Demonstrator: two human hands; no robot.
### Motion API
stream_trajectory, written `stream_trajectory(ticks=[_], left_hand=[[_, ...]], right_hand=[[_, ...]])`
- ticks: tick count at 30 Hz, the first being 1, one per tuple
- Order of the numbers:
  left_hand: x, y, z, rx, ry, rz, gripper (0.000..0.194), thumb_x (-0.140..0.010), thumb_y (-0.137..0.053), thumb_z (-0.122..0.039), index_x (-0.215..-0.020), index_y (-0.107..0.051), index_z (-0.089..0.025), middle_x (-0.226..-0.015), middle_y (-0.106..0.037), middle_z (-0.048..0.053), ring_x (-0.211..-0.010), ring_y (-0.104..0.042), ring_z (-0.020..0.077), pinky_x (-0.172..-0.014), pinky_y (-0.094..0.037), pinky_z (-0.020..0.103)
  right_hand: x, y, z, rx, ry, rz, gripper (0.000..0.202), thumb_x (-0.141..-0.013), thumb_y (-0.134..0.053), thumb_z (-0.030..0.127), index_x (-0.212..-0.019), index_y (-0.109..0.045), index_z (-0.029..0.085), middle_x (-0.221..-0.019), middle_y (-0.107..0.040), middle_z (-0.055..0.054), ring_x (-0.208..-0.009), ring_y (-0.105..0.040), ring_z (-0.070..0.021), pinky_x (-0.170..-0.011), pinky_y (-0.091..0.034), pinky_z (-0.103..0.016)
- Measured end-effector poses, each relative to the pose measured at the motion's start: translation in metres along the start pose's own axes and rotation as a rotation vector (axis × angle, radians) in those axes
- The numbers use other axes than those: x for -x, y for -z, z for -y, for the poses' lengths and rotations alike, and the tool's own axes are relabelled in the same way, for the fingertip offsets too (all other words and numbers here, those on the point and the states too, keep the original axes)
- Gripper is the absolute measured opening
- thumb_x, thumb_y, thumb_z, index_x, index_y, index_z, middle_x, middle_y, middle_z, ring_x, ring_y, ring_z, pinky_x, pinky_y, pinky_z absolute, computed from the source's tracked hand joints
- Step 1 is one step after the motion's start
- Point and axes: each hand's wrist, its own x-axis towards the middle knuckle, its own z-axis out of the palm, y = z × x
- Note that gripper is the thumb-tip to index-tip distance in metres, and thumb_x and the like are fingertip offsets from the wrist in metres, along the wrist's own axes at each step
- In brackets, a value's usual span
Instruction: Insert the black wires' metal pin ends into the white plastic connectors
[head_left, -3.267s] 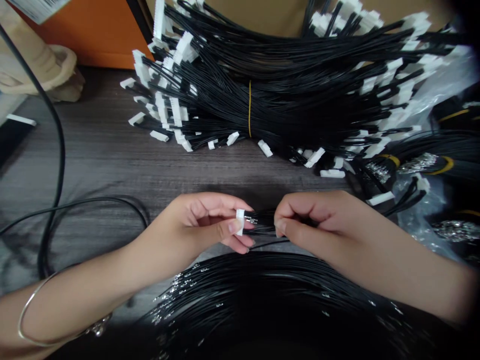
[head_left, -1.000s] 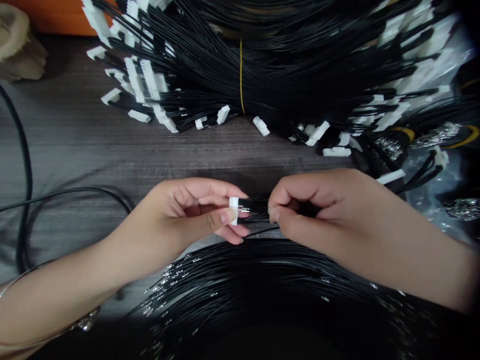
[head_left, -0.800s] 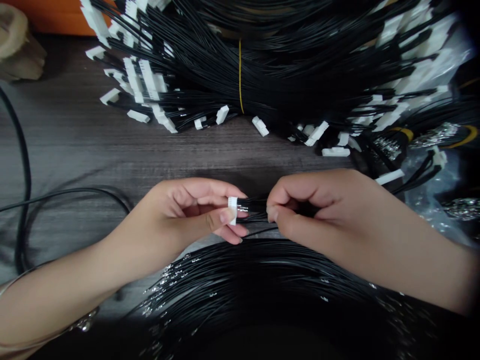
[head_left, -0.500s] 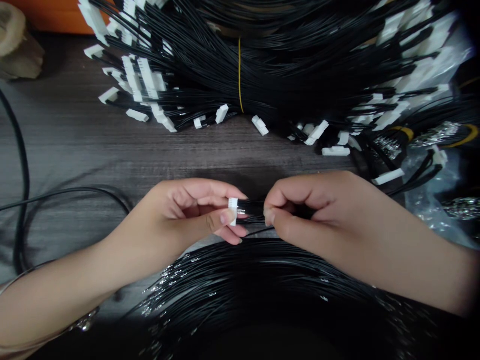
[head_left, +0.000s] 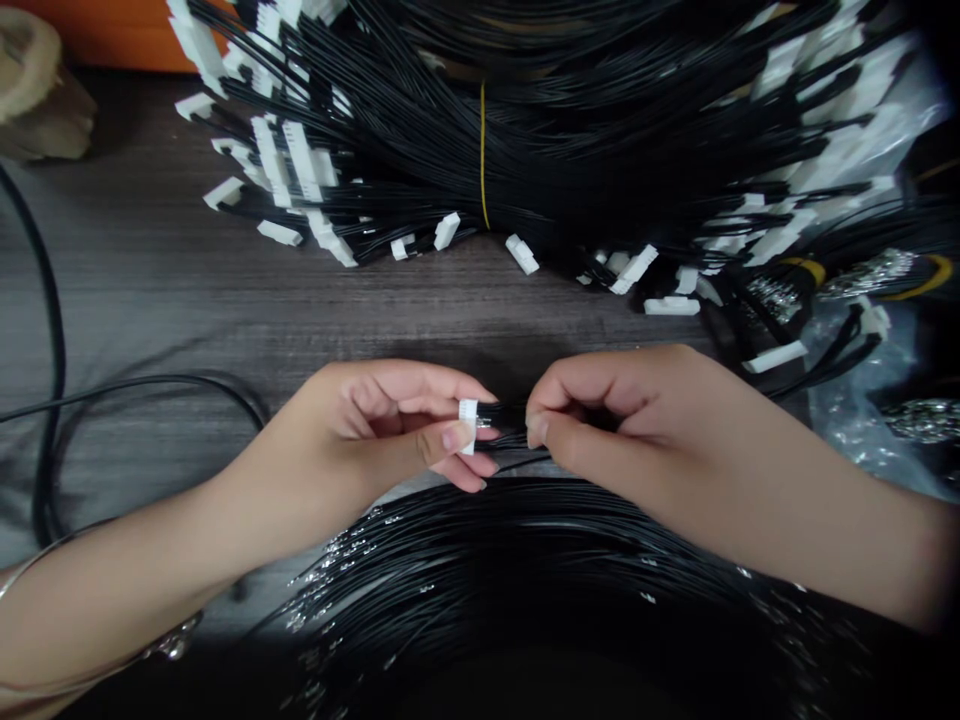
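Between thumb and fingers, my left hand (head_left: 390,425) grips a small white plastic connector (head_left: 468,426). Black wires (head_left: 506,415) run from the connector's right side toward my right hand (head_left: 600,415), and some shiny metal terminals show where they meet it. My right hand is closed in a pinch on the wires, a short way right of the connector; its curled fingers hide part of them. Just below both hands lies a wide spread of loose black wires (head_left: 525,510) with small silver terminals at their ends.
A large bundle of black wires (head_left: 420,130) with white connectors at both ends lies at the back, tied with a yellow band (head_left: 484,155). Clear plastic bags (head_left: 862,400) and more wires sit at right. A black cable (head_left: 49,300) loops at left near a brown roll (head_left: 45,95).
Both hands keep nearly the same pose on the connector and wires. The whole scene shifts very slightly in view.
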Motion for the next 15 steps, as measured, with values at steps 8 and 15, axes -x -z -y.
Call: stream_trajectory(ticks=[8, 15], left_hand=[[0.0011, 0.0001, -0.0015, 0.033, -0.001, -0.020, 0.012, -0.081, -0.064, -0.014, -0.091, -0.070, -0.018, -0.076, -0.074, -0.001, -0.067, -0.070, 0.0108, -0.066, -0.058, 0.016], [-0.0013, -0.0020, -0.0019, 0.078, 0.008, -0.034, 0.013, -0.079, -0.064, -0.011, -0.089, -0.069, -0.017, -0.074, -0.074, -0.001, -0.065, -0.070, 0.0115, -0.063, -0.059, 0.017]], right_hand=[[-0.0002, 0.0016, -0.0006, -0.001, 0.033, 0.008, 0.017, -0.078, -0.056, 0.020, -0.062, -0.062, 0.021, -0.045, -0.043, 0.008, -0.039, -0.035, -0.0021, -0.032, -0.025, -0.011], [-0.0011, 0.0014, 0.0020, 0.000, 0.042, -0.026, 0.018, -0.077, -0.055, 0.016, -0.062, -0.063, 0.022, -0.045, -0.041, 0.009, -0.038, -0.032, -0.0014, -0.032, -0.024, -0.011]])
